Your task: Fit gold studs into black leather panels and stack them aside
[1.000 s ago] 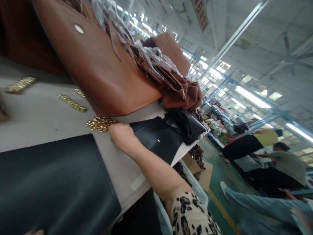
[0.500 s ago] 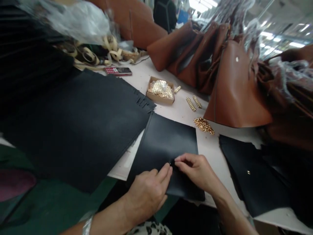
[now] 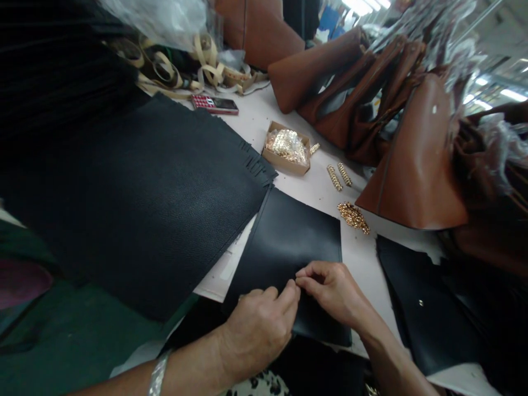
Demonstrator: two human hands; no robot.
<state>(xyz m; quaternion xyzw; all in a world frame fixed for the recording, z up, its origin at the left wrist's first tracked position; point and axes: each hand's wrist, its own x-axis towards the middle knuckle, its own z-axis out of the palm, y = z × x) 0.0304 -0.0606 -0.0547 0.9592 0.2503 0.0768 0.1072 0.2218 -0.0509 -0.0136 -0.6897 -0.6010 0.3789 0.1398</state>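
the left hand [image 3: 258,330] and the right hand [image 3: 334,289] are pinched closed, grasping the lower part of a black leather panel [image 3: 289,242] between them; the panel is laid on a white table [image 3: 358,264]; a fringed black leather sheet [image 3: 144,203] is placed just beside it; gold chain pieces [image 3: 352,217] and a small cardboard box [image 3: 286,149] are seen beyond; tan leather bags [image 3: 412,165] are piled further off.

Inventory in view: 2 hands [image 3: 258,330], 3 black leather panels [image 3: 136,203], 1 mobile phone [image 3: 214,104], 1 cardboard box [image 3: 285,149], 3 short gold chain lengths [image 3: 335,177], and 1 gold chain heap [image 3: 353,217].
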